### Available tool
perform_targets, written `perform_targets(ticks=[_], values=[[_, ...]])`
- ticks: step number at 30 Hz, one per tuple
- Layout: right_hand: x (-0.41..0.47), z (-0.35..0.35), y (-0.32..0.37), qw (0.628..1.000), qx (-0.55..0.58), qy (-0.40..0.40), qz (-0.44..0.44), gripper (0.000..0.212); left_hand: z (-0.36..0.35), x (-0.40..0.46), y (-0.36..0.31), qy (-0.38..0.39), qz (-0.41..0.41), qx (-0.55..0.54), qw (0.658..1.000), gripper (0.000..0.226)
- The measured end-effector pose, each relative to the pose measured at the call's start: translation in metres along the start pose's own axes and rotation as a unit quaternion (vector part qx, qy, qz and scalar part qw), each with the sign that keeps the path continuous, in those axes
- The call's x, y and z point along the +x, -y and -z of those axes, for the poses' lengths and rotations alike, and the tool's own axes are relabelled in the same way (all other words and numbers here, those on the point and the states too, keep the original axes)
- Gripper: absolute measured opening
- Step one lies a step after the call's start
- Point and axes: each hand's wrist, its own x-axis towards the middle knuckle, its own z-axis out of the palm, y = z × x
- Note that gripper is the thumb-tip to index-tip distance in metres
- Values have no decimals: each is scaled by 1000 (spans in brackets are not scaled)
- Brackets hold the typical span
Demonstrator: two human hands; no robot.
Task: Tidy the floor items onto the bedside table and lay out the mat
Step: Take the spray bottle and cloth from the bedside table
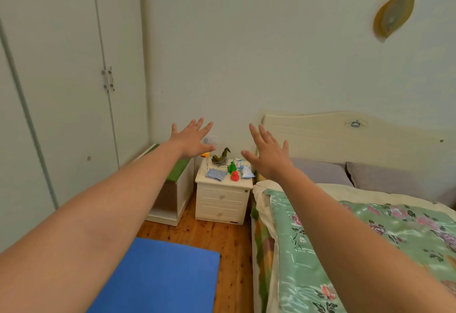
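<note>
Mat: blue mat (158,275) lies flat on the wooden floor (234,251) at my feet, beside the bed (345,238), its far edge well short of the bedside table (223,204)
Mat handling: looks like soft foam, light and bendy, likely to flop if lifted by one corner; I judge the far edge or two corners the best hold, one hand each
Table top: folded striped cloth (216,174), green toy (231,166), red duck (235,176), white packets (245,170), dark folded-paper bird (222,156), something orange (205,155) partly hidden behind my left hand
Small things, handling: all look light; paper bird is fragile, pinch gently at the body; packets soft and crinkly
Floor: no loose items on the part I can see
Progress: my judgement, tidying done and mat laid out, task at or near its end
Left hand (191,140): raised in front of me, fingers spread straight, holding nothing
Right hand (267,154): raised likewise, fingers spread straight, holding nothing
Writing: packets carry blue and red print, too small to read; no brand legible anywhere
Surroundings: white wardrobe (61,90) to the left, low open cabinet (172,189) with green top just left of the table, cream headboard (345,135), floral green quilt (370,251)
</note>
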Motion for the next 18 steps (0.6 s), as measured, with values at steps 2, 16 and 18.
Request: perform_targets(ticks=[2,16,18], values=[[23,-7,-5,1000,-7,6,1,70,-7,21,5,7,-3,2,1000,76],[252,-116,-90,999,-9,42,30,69,-88,243,51,47,33,25,998,76],[294,-138,-108,998,-4,62,33,69,-104,284,55,63,36,29,997,77]])
